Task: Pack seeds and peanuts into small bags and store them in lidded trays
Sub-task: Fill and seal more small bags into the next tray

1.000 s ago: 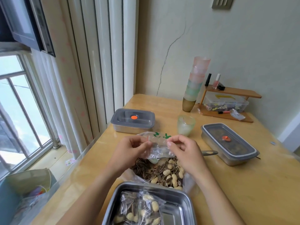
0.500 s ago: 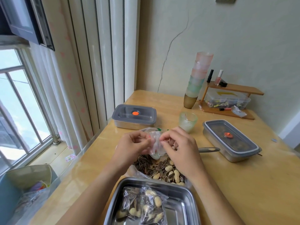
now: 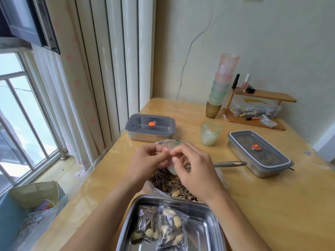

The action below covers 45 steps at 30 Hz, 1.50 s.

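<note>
A wooden tabletop [image 3: 272, 205] fills the corner between barred window [image 3: 21, 105] and cracked wall [image 3: 244, 33]. Left hand [image 3: 146, 160] and right hand [image 3: 195, 171] pinch a small bag [image 3: 167, 150] above the loose seeds and peanuts [image 3: 163, 180], partly hiding them; a lidded tray [image 3: 150, 126] stands beyond.

- No legible text anywhere.
- Green marks on small bag [image 3: 175, 142], 9 o'clock of cup [image 3: 211, 134]: too blurred.
- Yellow mark on box lid [image 3: 253, 102], 2 o'clock: undecipherable.
</note>
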### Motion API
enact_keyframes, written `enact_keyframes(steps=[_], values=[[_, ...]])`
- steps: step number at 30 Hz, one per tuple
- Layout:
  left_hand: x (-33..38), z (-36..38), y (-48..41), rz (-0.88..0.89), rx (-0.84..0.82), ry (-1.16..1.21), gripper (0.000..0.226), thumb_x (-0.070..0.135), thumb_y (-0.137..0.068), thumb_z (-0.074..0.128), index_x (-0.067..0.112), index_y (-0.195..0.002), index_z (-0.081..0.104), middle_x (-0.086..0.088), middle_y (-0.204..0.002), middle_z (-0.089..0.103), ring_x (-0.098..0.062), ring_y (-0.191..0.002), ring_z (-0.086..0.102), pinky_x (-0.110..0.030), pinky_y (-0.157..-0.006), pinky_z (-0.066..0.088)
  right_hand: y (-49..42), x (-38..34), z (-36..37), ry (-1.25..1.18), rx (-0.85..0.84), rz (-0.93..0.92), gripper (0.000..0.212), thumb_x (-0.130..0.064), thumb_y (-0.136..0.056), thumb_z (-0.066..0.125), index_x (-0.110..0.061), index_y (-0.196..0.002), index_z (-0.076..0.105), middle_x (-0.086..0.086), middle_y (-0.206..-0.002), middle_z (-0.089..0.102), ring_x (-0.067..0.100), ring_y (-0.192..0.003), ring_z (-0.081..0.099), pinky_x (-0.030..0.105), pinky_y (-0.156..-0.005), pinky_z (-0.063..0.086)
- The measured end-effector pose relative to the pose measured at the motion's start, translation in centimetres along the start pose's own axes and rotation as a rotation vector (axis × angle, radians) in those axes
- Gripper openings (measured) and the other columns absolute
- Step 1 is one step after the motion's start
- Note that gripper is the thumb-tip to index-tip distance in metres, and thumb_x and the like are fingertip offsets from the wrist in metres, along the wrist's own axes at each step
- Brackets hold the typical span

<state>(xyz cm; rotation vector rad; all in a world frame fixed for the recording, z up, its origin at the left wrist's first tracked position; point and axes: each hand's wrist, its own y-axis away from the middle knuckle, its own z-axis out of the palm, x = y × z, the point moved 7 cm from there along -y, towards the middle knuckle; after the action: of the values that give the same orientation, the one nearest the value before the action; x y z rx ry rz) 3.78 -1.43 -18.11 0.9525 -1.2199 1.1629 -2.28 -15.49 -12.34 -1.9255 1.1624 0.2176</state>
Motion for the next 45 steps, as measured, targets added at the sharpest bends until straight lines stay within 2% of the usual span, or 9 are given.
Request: enact_keyframes(steps=[3, 6, 12, 16, 22, 30, 37, 40, 45], values=[[0.2, 0.5, 0.2, -0.012, -0.058, 0.084, 0.019, 0.013, -0.088, 0.076, -0.004, -0.094, 0.073, -0.019, -0.086, 0.075, -0.022, -0.080, 0.074, -0.032, -0.081, 0.062, 0.2, 2.1, 0.1, -0.131, 0.006, 0.146, 0.012, -0.025, -0.093, 0.074, -0.022, -0.095, 0.063, -0.008, -0.091, 0.066, 0.014, -0.084, 0.065, 0.033, -0.071, 0.057], [0.1, 0.8, 0.3, -0.011, -0.087, 0.114, 0.014, 0.015, -0.086, 0.075, 0.002, -0.089, 0.074, -0.015, -0.083, 0.075, -0.019, -0.078, 0.073, -0.027, -0.075, 0.060, 0.4, 2.7, 0.5, -0.200, -0.023, 0.231, 0.020, -0.033, -0.088, 0.080, -0.023, -0.096, 0.064, -0.006, -0.088, 0.069, 0.015, -0.083, 0.066, 0.031, -0.071, 0.057], [0.7, 1.2, 0.6, 0.001, -0.138, 0.161, 0.020, 0.010, -0.085, 0.072, -0.007, -0.096, 0.074, -0.026, -0.092, 0.075, -0.028, -0.082, 0.076, -0.028, -0.076, 0.064, 0.3, 4.3, 0.1, -0.382, 0.006, 0.371, 0.006, -0.012, -0.092, 0.077, -0.017, -0.090, 0.074, 0.001, -0.084, 0.077, 0.019, -0.081, 0.072, 0.034, -0.078, 0.060], [0.8, 1.5, 0.8, 0.028, -0.142, 0.080, 0.021, 0.007, -0.091, 0.072, -0.011, -0.102, 0.072, -0.029, -0.095, 0.075, -0.032, -0.088, 0.075, -0.034, -0.085, 0.063, 0.4, 4.9, -0.1, -0.404, 0.036, 0.427, 0.011, -0.009, -0.097, 0.070, -0.014, -0.089, 0.076, 0.003, -0.080, 0.077, 0.023, -0.079, 0.074, 0.044, -0.080, 0.063], [0.8, 1.3, 0.8, 0.049, -0.061, 0.031, 0.019, 0.015, -0.090, 0.075, -0.003, -0.097, 0.076, -0.022, -0.091, 0.076, -0.029, -0.083, 0.075, -0.041, -0.086, 0.063, 0.6, 3.7, 0.2, -0.315, -0.013, 0.359, 0.008, -0.019, -0.094, 0.076, -0.018, -0.089, 0.070, -0.005, -0.082, 0.077, 0.012, -0.080, 0.074, 0.032, -0.075, 0.061], [1.3, 1.7, 1.1, 0.100, -0.072, -0.144, 0.013, 0.007, -0.096, 0.070, -0.006, -0.093, 0.072, -0.020, -0.083, 0.077, -0.024, -0.076, 0.076, -0.026, -0.071, 0.061, 0.5, 3.9, -0.1, -0.179, 0.008, 0.296, 0.013, -0.013, -0.095, 0.069, -0.021, -0.085, 0.070, -0.008, -0.075, 0.074, 0.010, -0.069, 0.070, 0.020, -0.063, 0.053], [1.2, 1.5, 1.0, 0.137, -0.076, -0.245, 0.011, 0.006, -0.091, 0.074, 0.002, -0.083, 0.068, -0.017, -0.072, 0.072, -0.022, -0.066, 0.069, -0.030, -0.068, 0.057, 0.4, 2.6, -0.4, 0.034, 0.066, 0.152, 0.013, -0.013, -0.088, 0.073, -0.020, -0.080, 0.065, -0.010, -0.074, 0.065, 0.012, -0.068, 0.062, 0.034, -0.061, 0.054], [1.3, 1.4, 1.0, 0.152, -0.070, -0.322, 0.011, 0.013, -0.081, 0.074, 0.006, -0.077, 0.067, -0.015, -0.069, 0.070, -0.021, -0.064, 0.066, -0.045, -0.070, 0.058, 0.3, 2.0, 0.1, 0.117, 0.056, 0.053, 0.014, -0.013, -0.086, 0.073, -0.019, -0.082, 0.060, -0.011, -0.077, 0.060, 0.012, -0.068, 0.057, 0.038, -0.060, 0.052], [1.3, 1.6, 1.1, 0.120, -0.062, -0.370, 0.014, 0.018, -0.069, 0.073, 0.007, -0.071, 0.065, -0.018, -0.074, 0.072, -0.017, -0.060, 0.063, -0.037, -0.063, 0.054, 0.2, 1.7, 0.7, 0.179, -0.015, 0.026, 0.022, -0.016, -0.083, 0.076, -0.017, -0.081, 0.054, -0.009, -0.076, 0.054, 0.011, -0.069, 0.047, 0.037, -0.061, 0.049]])
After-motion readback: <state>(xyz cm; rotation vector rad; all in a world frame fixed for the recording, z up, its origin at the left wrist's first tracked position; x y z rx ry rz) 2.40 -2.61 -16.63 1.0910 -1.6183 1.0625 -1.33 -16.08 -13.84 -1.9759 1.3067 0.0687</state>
